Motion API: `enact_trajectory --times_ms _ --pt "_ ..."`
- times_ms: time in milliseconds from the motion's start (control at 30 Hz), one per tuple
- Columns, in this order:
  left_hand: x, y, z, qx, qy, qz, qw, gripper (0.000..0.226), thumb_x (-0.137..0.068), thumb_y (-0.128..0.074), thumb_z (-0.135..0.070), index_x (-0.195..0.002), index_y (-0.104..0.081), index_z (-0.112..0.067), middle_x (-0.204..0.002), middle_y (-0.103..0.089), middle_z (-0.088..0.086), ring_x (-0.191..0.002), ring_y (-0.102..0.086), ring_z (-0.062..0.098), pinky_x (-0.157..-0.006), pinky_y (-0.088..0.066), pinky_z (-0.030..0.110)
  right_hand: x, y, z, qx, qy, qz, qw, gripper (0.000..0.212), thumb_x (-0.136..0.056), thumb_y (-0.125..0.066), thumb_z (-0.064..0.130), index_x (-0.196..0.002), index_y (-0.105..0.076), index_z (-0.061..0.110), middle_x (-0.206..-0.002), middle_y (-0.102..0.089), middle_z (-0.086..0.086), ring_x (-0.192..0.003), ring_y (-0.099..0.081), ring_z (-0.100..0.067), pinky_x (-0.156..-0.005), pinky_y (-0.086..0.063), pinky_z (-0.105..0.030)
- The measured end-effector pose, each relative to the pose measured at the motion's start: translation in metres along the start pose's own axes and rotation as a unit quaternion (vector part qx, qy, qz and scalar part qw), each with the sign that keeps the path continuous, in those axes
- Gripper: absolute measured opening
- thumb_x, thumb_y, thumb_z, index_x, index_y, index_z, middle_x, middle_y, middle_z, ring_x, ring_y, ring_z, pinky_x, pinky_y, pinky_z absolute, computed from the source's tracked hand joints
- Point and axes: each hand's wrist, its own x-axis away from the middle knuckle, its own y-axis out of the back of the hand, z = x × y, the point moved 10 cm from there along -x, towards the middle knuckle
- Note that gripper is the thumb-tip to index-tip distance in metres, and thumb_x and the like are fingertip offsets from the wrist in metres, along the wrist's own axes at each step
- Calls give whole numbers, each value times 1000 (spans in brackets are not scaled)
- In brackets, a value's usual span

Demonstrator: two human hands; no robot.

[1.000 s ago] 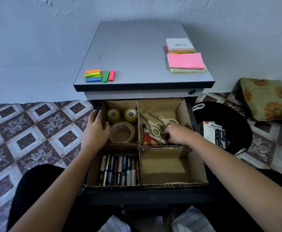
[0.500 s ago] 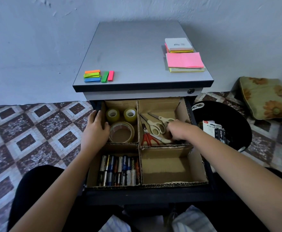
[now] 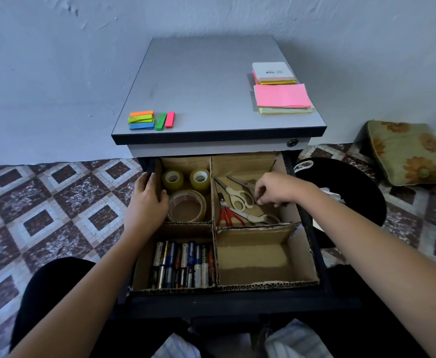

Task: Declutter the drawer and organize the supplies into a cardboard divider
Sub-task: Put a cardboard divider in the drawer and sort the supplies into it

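The right hand [image 3: 276, 189] has lifted off the scissors [image 3: 238, 198] in the far right cell. Its fingers are curled, but I cannot tell whether they are pinching anything. The left hand [image 3: 147, 202] grips the left wall of the divider [image 3: 263, 282], likely to steady it in the drawer [image 3: 237, 303].
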Motion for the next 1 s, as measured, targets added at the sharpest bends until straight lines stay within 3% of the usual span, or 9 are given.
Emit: enact_trajectory --times_ms 133,233,400,533,633,733,800,900,1000 --pt "5 11 -15 -33 -45 -42 998 48 -94 -49 -22 -139 -42 -10 -145 -36 14 -132 -34 34 -104 -36 50 19 32 11 -97 38 -49 993 15 -90 -61 17 -101 -67 10 -74 -65 0 -60 -61 -11 -53 -52 -17" --pt "17 27 -56 -34 -150 -102 983 35 -90 -56 -12 -123 -58 -3 -127 -53 17 -115 -49 37 -92 -45 50 39 65 19 -155 79 -96 980 9 -90 -61 17 -94 -68 13 -77 -66 6 -71 -68 -11 -64 -58 -23" --pt "19 49 -150 63 -265 -103 957 28 -92 -53 -11 -118 -61 -4 -113 -58 10 -101 -56 22 -85 -46 27 61 130 1 -272 70 -213 936 13 -90 -60 16 -79 -64 11 -70 -62 -4 -61 -63 -14 -47 -48 -18" --pt "-17 48 -208 178 -184 -6 967 34 -96 -46 -15 -129 -54 -13 -127 -53 2 -105 -52 10 -87 -36 16 71 184 -32 -226 8 -372 900 14 -88 -59 18 -78 -68 12 -73 -61 4 -56 -56 -2 -60 -45 -22" --pt "-58 27 -235 217 -78 80 970 39 -93 -39 -8 -129 -52 0 -134 -53 14 -117 -53 26 -94 -37 24 62 202 -47 -188 -47 -401 895 18 -87 -56 16 -73 -62 6 -77 -55 -3 -72 -53 -20 -59 -35 -24" --pt "-73 12 -246 348 56 148 924 18 -90 -37 0 -83 -52 4 -77 -54 20 -63 -46 25 -64 -42 30 42 201 -60 -171 -109 -364 909 34 -88 -54 15 -58 -38 11 -63 -42 -6 -68 -45 -25 -45 -25 -25" --pt "-75 6 -256 410 99 180 889 21 -93 -36 0 -74 -43 -6 -64 -46 10 -55 -43 19 -60 -44 28 32 201 -67 -192 -138 -349 907 26 -89 -54 14 -66 -43 8 -75 -49 -12 -77 -49 -26 -49 -30 -27" --pt "-77 -4 -275 426 109 239 866 17 -96 -30 -4 -99 -46 -7 -82 -53 12 -76 -55 25 -80 -51 37 24 203 -73 -246 -158 -354 889 21 -89 -51 9 -69 -44 7 -90 -51 -14 -90 -58 -31 -50 -36 -29" --pt "-75 -10 -283 405 120 268 866 14 -96 -30 -7 -88 -42 -9 -84 -46 10 -87 -45 26 -78 -44 37 23 203 -74 -256 -170 -358 882 28 -88 -49 6 -63 -38 10 -99 -58 -18 -101 -62 -33 -48 -33 -23"
